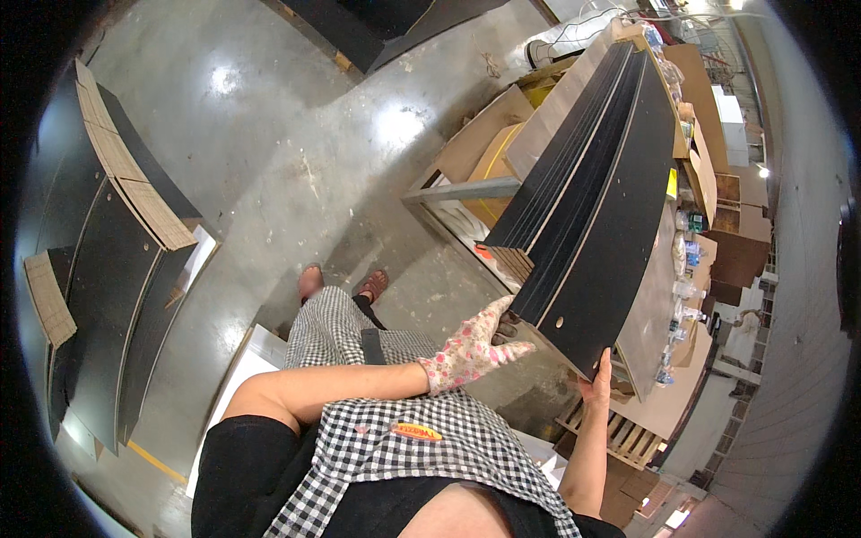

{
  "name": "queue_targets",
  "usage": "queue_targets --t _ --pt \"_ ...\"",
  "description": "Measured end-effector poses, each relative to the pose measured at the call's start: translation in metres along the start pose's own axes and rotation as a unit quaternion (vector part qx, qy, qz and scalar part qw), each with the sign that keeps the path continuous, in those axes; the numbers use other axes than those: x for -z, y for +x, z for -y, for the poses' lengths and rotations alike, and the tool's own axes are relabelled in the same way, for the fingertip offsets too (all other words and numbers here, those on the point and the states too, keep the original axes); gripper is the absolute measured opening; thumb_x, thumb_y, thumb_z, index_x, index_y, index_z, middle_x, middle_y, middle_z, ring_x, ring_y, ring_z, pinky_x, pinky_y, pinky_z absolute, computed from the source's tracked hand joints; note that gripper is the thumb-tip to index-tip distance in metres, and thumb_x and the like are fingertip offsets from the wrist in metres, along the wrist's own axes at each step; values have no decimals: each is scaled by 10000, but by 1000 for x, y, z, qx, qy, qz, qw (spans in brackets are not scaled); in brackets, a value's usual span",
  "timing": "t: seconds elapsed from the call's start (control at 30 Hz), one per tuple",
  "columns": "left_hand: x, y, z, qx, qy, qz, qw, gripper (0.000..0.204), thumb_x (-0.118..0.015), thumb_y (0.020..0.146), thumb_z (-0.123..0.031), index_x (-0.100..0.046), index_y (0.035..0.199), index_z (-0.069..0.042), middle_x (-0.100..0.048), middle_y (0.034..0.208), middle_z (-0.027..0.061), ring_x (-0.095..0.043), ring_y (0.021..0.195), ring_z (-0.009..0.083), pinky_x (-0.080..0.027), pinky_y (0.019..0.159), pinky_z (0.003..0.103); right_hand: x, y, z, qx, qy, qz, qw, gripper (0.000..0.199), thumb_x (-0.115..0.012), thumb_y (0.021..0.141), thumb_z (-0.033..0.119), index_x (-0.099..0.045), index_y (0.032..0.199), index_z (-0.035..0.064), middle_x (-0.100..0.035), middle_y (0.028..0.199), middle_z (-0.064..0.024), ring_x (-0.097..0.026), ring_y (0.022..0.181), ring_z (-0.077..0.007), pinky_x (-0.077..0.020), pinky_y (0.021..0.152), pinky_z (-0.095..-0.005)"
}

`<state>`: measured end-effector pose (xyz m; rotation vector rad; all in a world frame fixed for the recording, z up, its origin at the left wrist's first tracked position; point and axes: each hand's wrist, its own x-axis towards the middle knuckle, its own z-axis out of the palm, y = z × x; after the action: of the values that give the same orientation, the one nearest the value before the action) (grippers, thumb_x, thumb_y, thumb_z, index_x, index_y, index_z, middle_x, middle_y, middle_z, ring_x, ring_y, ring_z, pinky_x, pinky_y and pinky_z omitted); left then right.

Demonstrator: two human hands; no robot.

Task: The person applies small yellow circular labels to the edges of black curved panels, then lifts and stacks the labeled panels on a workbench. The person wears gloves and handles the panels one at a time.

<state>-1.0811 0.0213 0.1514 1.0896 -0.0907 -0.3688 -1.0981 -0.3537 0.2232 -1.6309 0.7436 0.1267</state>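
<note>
A stack of long black boards [583, 269] lies on a worktable to my right, with pale cut edges and small holes near the near end. My right hand [596, 381], bare, is closed on the near right corner of the uppermost board, its fingers along the side edge. In a white glove with pink flowers, my left hand [471, 354] is at the near left end of the stack. Its thumb and a finger are spread apart; the other fingers are partly hidden. Whether it touches the boards I cannot tell.
Curved black panels [108, 269] with corrugated cardboard strips [134, 179] stand at the left. Plastic bottles [691, 251] and cardboard boxes [740, 229] line the table's far right side. Below them is a wooden pallet [619, 435]. A metal bar [466, 190] juts out from the table.
</note>
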Motion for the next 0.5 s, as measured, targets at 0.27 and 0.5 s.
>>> queue_targets --t 0.27,0.5 --pt "6 0 1 25 -18 55 998 850 -698 836 -401 -275 1420 51 -419 1370 281 -438 1278 347 -389 1043 386 -1 -4 0 1 -19 -30 999 644 -629 857 537 -525 1256 42 -549 1244 -48 -514 1135 -226 -408 925 -457" --pt "12 2 -20 55 33 105 992 824 -717 820 -407 -330 1350 92 -480 1297 269 -508 1204 330 -443 990 379 -16 -14 -4 -18 -11 -24 999 579 -624 860 525 -554 1208 66 -605 1154 -37 -572 1040 -187 -456 880 -371"
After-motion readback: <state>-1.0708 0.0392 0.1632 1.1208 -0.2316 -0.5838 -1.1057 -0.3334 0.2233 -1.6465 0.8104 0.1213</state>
